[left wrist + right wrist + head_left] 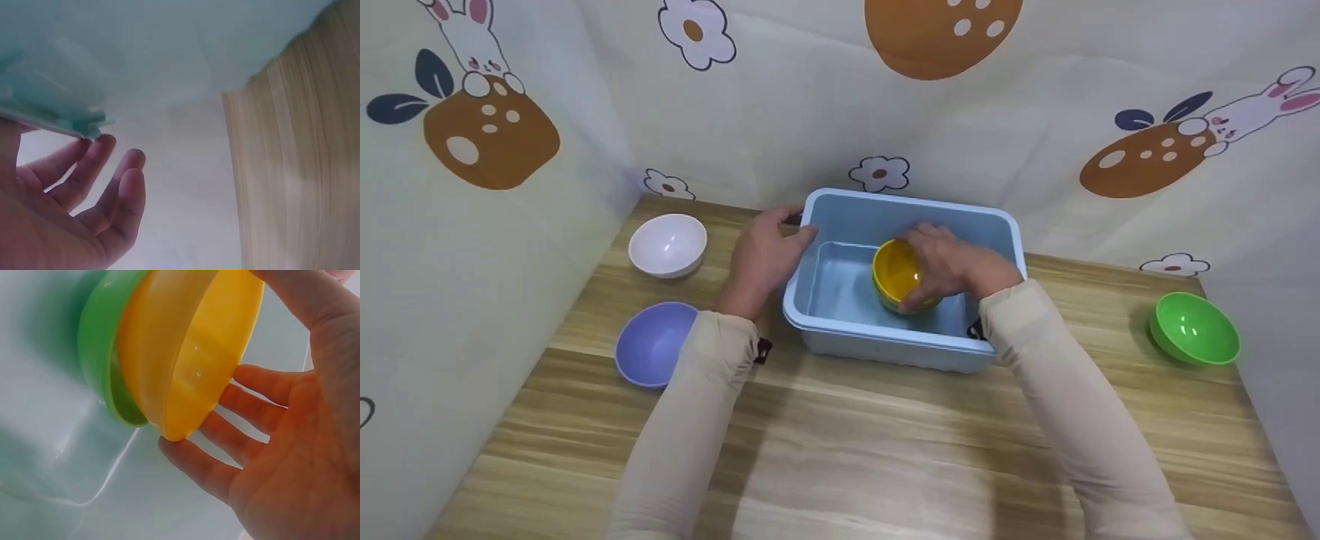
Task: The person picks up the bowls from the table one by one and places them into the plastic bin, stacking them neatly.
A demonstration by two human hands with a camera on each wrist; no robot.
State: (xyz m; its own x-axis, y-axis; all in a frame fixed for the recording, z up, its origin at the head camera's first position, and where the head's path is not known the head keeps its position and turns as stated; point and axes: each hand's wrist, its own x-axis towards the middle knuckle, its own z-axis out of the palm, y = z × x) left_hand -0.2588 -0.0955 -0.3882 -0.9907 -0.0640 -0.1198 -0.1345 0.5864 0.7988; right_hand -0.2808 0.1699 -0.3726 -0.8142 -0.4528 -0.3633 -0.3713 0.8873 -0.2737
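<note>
The yellow bowl (894,271) is in the blue tub (885,343), close to its middle, sitting partly inside a second, light-green bowl (97,343). From the yellow bowl's 3 o'clock side the right hand (949,262) pinches its rim, thumb on the near edge, fingers on the far one. At the tub's 9 o'clock side the left hand (765,255) holds the lip, thumb above, bent fingers below with two fingertips touching it. Out from the tub on the wooden table (877,442), a white bowl (667,246) stands near 9 o'clock, a purple bowl (651,346), partly behind the left sleeve (682,427), between 8 and 9, and a bright-green bowl (1194,330) just past 3. A patterned backdrop (780,127) rises at 12 o'clock
</note>
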